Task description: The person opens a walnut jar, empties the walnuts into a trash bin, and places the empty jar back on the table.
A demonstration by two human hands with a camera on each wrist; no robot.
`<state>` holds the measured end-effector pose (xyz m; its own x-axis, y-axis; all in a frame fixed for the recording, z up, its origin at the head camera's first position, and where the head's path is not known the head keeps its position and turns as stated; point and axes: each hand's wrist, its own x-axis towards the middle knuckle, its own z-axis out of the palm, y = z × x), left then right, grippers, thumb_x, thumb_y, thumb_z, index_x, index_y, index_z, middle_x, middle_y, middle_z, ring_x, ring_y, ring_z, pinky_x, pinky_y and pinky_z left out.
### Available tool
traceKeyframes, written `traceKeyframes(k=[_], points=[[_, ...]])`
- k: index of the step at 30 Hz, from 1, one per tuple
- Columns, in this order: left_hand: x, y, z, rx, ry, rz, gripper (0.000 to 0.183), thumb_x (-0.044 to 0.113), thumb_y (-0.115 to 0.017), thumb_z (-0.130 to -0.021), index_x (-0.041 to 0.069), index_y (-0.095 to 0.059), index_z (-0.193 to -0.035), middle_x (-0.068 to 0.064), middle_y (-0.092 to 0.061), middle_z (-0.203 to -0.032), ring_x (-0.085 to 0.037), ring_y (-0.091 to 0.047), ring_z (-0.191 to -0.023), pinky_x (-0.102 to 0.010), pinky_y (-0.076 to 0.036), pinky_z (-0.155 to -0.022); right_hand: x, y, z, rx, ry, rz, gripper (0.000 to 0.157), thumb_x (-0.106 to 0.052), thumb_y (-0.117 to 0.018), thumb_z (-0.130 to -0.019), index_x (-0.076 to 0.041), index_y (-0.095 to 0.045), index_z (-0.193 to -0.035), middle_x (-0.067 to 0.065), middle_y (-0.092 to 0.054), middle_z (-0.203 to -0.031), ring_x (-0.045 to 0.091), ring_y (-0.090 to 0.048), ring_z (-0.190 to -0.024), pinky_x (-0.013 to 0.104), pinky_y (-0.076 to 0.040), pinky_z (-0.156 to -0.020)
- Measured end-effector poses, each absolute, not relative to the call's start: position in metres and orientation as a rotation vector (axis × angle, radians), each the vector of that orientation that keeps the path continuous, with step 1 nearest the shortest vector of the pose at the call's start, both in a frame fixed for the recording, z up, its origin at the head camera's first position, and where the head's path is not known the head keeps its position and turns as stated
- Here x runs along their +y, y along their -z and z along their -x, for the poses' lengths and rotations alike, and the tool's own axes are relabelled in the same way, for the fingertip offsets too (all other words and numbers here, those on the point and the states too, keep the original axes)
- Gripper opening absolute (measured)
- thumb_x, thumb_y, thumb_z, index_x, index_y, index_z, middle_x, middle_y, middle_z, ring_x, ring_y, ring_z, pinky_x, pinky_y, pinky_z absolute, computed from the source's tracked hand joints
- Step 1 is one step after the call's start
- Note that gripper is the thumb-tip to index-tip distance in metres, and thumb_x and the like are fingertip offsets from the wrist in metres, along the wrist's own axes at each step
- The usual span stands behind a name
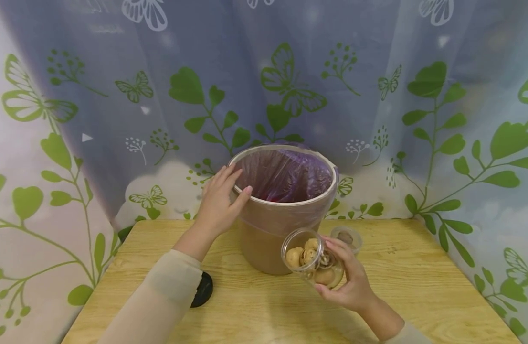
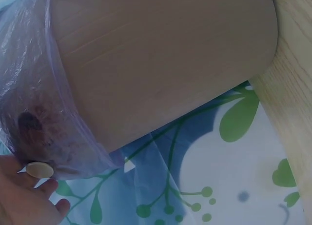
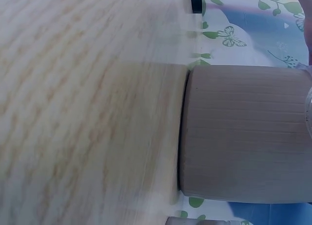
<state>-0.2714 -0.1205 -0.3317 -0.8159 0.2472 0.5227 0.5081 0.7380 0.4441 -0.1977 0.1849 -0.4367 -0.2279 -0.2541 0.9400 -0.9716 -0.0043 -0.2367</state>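
A tan bin stands on the table, lined with a thin purple plastic bag folded over its pale rim. My left hand rests at the rim's left side, fingers extended along it and thumb apart. In the left wrist view, part of that hand shows beside the bag's folded edge. My right hand grips a clear plastic jar without a lid, tilted with its mouth toward the bin. Walnuts, some apparently broken, lie inside the jar. The right hand is out of the right wrist view.
Behind the right hand, a small clear round container with something brown in it sits on the wooden table. A black rounded object lies partly hidden by the left sleeve. A patterned curtain hangs directly behind the bin.
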Motion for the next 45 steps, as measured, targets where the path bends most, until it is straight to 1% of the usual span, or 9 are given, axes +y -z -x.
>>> traceKeyframes(k=[8, 12, 17, 21, 25, 31, 38, 45], points=[[-0.121, 0.332, 0.273, -2.512, 0.761, 0.572, 0.073, 0.059, -0.035, -0.104, 0.003, -0.046, -0.148, -0.013, -0.032, -0.160, -0.033, -0.023, -0.149, -0.058, -0.014, -0.118, 0.190, 0.431, 0.198, -1.539, -1.277, -1.299, 0.075, -0.018, -0.083, -0.082, 0.022, -0.043, -0.132, 0.030, -0.050, -0.138, 0.026, -0.048, -0.132, 0.030, -0.038, -0.111], [-0.121, 0.332, 0.273, -2.510, 0.746, 0.573, 0.071, 0.057, -0.037, -0.104, 0.003, -0.047, -0.148, -0.013, -0.033, -0.160, -0.032, -0.024, -0.149, -0.057, -0.015, -0.118, 0.193, 0.427, 0.197, -1.528, -1.276, -1.305, 0.075, -0.017, -0.083, -0.082, 0.023, -0.042, -0.132, 0.029, -0.050, -0.139, 0.026, -0.047, -0.133, 0.031, -0.037, -0.111], [-0.121, 0.332, 0.272, -2.520, 0.740, 0.570, 0.070, 0.057, -0.036, -0.104, 0.003, -0.046, -0.149, -0.013, -0.032, -0.160, -0.032, -0.024, -0.149, -0.056, -0.013, -0.119, 0.197, 0.419, 0.199, -1.492, -1.267, -1.314, 0.075, -0.015, -0.083, -0.080, 0.023, -0.043, -0.131, 0.031, -0.050, -0.137, 0.029, -0.047, -0.132, 0.033, -0.037, -0.112], [-0.121, 0.332, 0.272, -2.532, 0.742, 0.569, 0.071, 0.058, -0.036, -0.104, 0.003, -0.045, -0.149, -0.012, -0.031, -0.161, -0.032, -0.022, -0.150, -0.056, -0.011, -0.119, 0.200, 0.414, 0.200, -1.492, -1.250, -1.305, 0.074, -0.017, -0.083, -0.081, 0.023, -0.043, -0.130, 0.030, -0.051, -0.137, 0.029, -0.048, -0.132, 0.033, -0.037, -0.111], [-0.121, 0.332, 0.271, -2.531, 0.740, 0.572, 0.071, 0.057, -0.036, -0.105, 0.003, -0.045, -0.149, -0.013, -0.031, -0.160, -0.032, -0.022, -0.150, -0.056, -0.011, -0.119, 0.204, 0.410, 0.200, -1.493, -1.249, -1.298, 0.074, -0.018, -0.082, -0.083, 0.023, -0.043, -0.130, 0.029, -0.050, -0.138, 0.027, -0.049, -0.132, 0.032, -0.039, -0.110], [-0.121, 0.331, 0.271, -2.536, 0.733, 0.575, 0.071, 0.057, -0.036, -0.105, 0.003, -0.044, -0.150, -0.013, -0.031, -0.160, -0.032, -0.022, -0.150, -0.057, -0.012, -0.119, 0.208, 0.404, 0.203, -1.469, -1.264, -1.303, 0.074, -0.016, -0.083, -0.082, 0.023, -0.043, -0.130, 0.028, -0.050, -0.139, 0.028, -0.049, -0.131, 0.032, -0.039, -0.110], [-0.122, 0.331, 0.270, -2.539, 0.742, 0.578, 0.072, 0.058, -0.035, -0.104, 0.003, -0.043, -0.150, -0.013, -0.030, -0.161, -0.032, -0.021, -0.150, -0.058, -0.011, -0.119, 0.212, 0.396, 0.205, -1.443, -1.248, -1.279, 0.074, -0.017, -0.084, -0.080, 0.023, -0.045, -0.128, 0.030, -0.051, -0.137, 0.029, -0.050, -0.131, 0.033, -0.039, -0.110], [-0.121, 0.332, 0.270, -2.536, 0.736, 0.582, 0.073, 0.059, -0.035, -0.104, 0.002, -0.042, -0.150, -0.013, -0.030, -0.161, -0.032, -0.021, -0.150, -0.059, -0.011, -0.118, 0.215, 0.387, 0.208, -1.425, -1.234, -1.295, 0.072, -0.016, -0.083, -0.082, 0.023, -0.045, -0.128, 0.030, -0.051, -0.136, 0.029, -0.050, -0.130, 0.031, -0.041, -0.108]])
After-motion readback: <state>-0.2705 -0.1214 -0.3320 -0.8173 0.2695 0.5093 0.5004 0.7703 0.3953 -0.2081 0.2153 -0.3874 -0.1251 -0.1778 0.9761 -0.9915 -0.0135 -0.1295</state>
